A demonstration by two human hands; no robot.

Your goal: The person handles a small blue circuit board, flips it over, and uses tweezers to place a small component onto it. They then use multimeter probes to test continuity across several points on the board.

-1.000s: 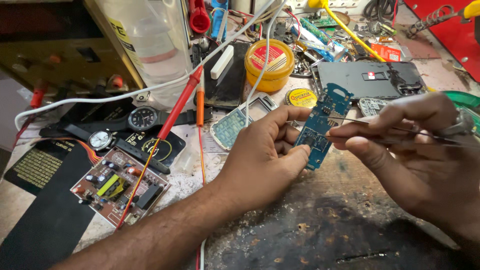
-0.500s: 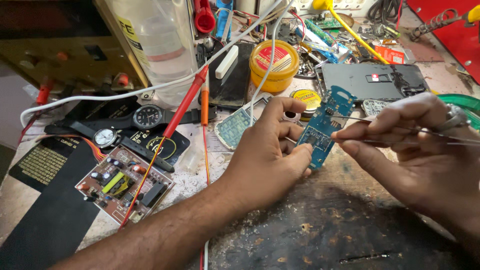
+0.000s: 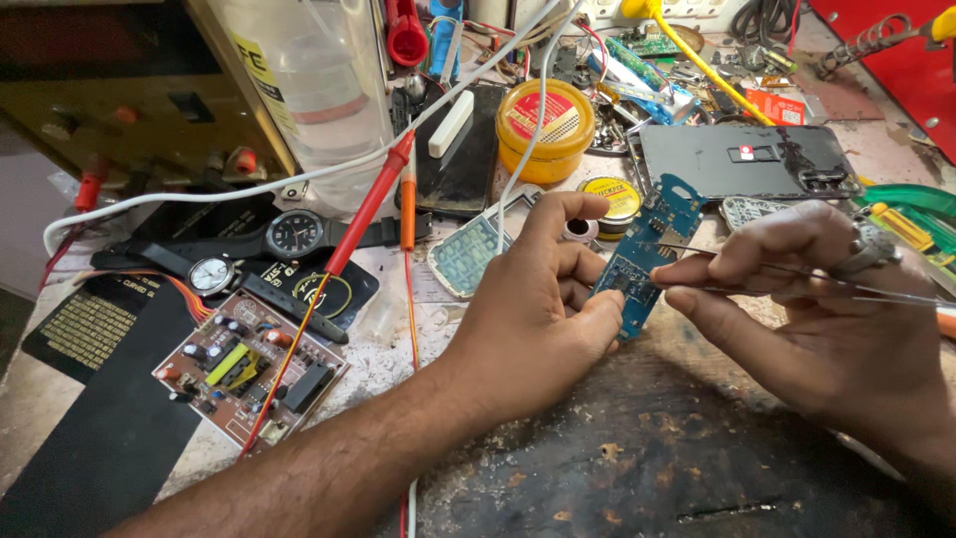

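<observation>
Blue circuit board (image 3: 642, 261) stands tilted on its near end at the middle of the table (image 3: 637, 468), pinched between the thumb and curled fingers of the left hand (image 3: 538, 309); the right hand (image 3: 807, 299), just right of it, has thumb and fingers pressed together on thin metal tweezers (image 3: 797, 281), whose tips touch the board's right edge; far of the board sits a round yellow tin (image 3: 546, 128) with a red label on its lid, and a smaller flat yellow tin (image 3: 611, 196) lies nearer; at far right lies a dark phone back cover (image 3: 747, 159) with a small red sticker; at near left a brown circuit board (image 3: 249, 367) lies beside two wristwatches (image 3: 249, 254); a red probe (image 3: 344, 249) slants across them.
</observation>
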